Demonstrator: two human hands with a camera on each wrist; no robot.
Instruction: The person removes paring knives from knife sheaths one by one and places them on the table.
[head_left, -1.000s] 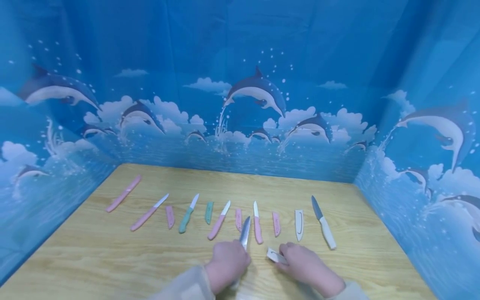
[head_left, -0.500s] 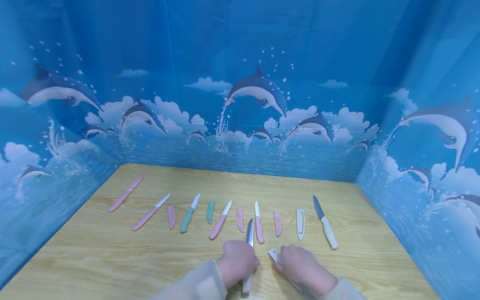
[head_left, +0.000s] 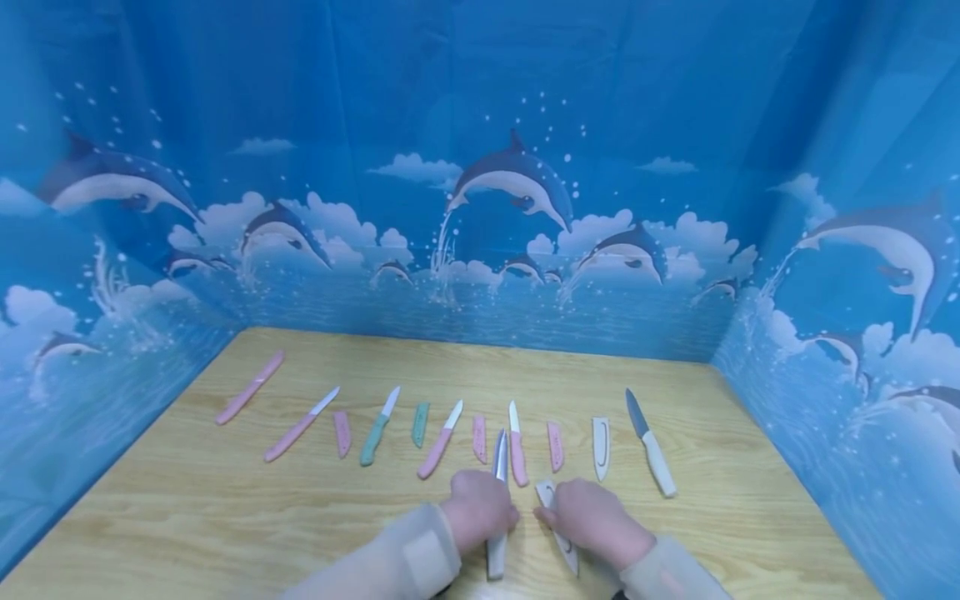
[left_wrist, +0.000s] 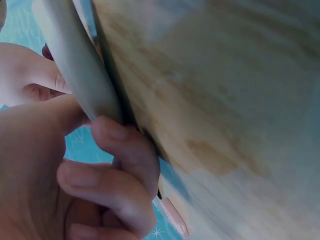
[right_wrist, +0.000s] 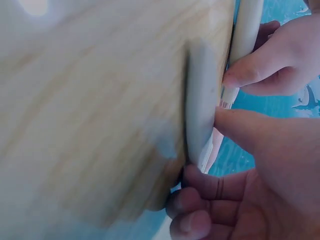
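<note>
Near the table's front, my left hand (head_left: 480, 504) pinches a large kitchen knife by its off-white handle (head_left: 497, 560), blade pointing to the back. In the left wrist view thumb and fingers meet at the handle (left_wrist: 75, 55). To its right, my right hand (head_left: 592, 518) pinches a white blade cover (head_left: 564, 546), its pointed end towards the front edge. The right wrist view shows the cover (right_wrist: 201, 95) low over the wood, between thumb and fingers. Knife and cover are apart, side by side. Fingers partly hide both.
Behind the hands lies a row: pink-handled knives (head_left: 517, 458), a green-handled knife (head_left: 372, 442), pink covers (head_left: 555, 447), a green cover (head_left: 420, 425), another white cover (head_left: 602, 448) and a white-handled knife (head_left: 657, 467). A closed pink knife (head_left: 251, 387) lies far left. Blue dolphin curtains enclose the table.
My left hand has shifted right with the knife, which now points straighter back. The right hand has turned the cover, so more of it shows below the fingers.
</note>
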